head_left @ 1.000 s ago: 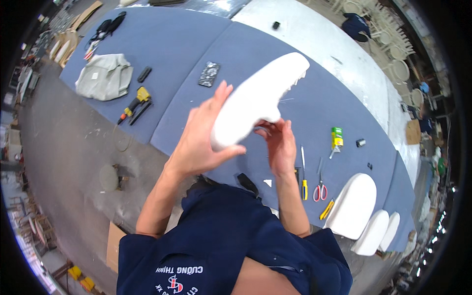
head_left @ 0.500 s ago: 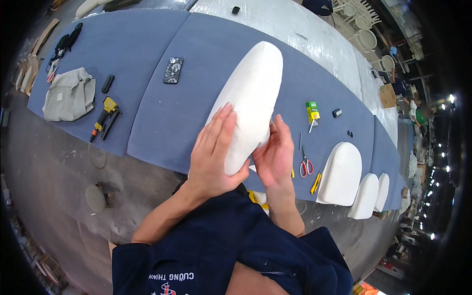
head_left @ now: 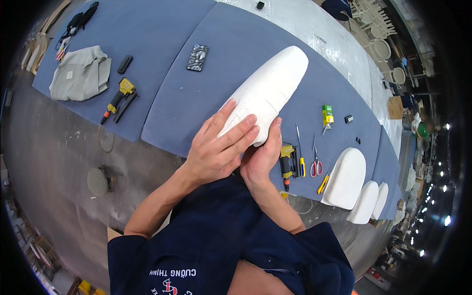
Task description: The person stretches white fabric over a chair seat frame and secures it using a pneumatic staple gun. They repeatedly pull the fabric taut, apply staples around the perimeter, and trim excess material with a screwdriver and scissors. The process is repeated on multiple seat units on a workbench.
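A long white padded piece, rounded at its far end and covered in pale fabric (head_left: 275, 86), is held between both hands above the blue-grey padded tabletop (head_left: 172, 113), tilted so that its far end points up and to the right. The left hand (head_left: 221, 145) grasps the near end, fingers spread across the upper face, thumb out of sight. The right hand (head_left: 263, 160) clasps the same end from its right edge, thumb side up; its other fingers are mostly hidden beneath.

The piece looks light for its length, soft on the surface over what is probably a stiffer core, and not slippery. The pale cover would likely mark or crease easily, so flat palms along both edges seem the safest hold.

Just right of the hands lie a yellow-and-black air stapler (head_left: 287, 162), a yellow-handled screwdriver (head_left: 302, 167), red-handled scissors (head_left: 316, 167) and a yellow cutter (head_left: 323, 183). Beyond them rests a broad white round-ended pad (head_left: 345, 177).
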The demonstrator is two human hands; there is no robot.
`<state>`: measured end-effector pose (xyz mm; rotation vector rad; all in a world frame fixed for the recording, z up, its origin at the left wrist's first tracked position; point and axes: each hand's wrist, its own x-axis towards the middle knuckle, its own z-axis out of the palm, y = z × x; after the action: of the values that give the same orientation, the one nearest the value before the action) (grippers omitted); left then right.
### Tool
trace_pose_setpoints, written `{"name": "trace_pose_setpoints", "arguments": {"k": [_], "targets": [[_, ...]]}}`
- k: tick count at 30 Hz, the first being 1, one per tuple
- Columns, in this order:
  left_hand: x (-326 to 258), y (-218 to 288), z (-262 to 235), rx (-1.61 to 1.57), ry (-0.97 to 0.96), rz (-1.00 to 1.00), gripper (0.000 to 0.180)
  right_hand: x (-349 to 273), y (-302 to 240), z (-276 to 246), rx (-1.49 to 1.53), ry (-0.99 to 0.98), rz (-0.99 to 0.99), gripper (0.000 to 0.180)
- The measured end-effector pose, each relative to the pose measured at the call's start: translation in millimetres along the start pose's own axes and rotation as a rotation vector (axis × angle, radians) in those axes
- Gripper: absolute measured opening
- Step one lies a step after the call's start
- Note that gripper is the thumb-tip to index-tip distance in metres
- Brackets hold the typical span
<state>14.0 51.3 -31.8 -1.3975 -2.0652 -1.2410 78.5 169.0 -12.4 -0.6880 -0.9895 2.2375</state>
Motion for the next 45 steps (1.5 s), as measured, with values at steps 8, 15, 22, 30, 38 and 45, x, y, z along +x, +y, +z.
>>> {"name": "trace_pose_setpoints", "arguments": {"k": [8,15,22,30,38,45], "targets": [[-36,-56,-32,-0.136,0.088,-0.035,0.084,-10,60,26,-0.057,-0.128,-0.05,0.058],[-60,-73,-63,-0.143,0.005,-0.248,0.11,-24,113,4,-0.181,-0.293,-0.056,0.055],[-74,-95,-60,-0.032,0.076,-0.184,0.088,-9,108,6,-0.293,-0.413,0.078,0.056],[-82,-102,-54,0.032,0.164,-0.115,0.068,16,113,-19,-0.331,-0.52,0.091,0.056],[-54,-83,-68,-0.081,0.094,-0.217,0.077,23,98,-41,-0.453,-0.557,0.077,0.055],[-55,-76,-61,0.002,0.059,-0.194,0.079,9,81,-25,-0.388,-0.541,0.148,0.053]]}}
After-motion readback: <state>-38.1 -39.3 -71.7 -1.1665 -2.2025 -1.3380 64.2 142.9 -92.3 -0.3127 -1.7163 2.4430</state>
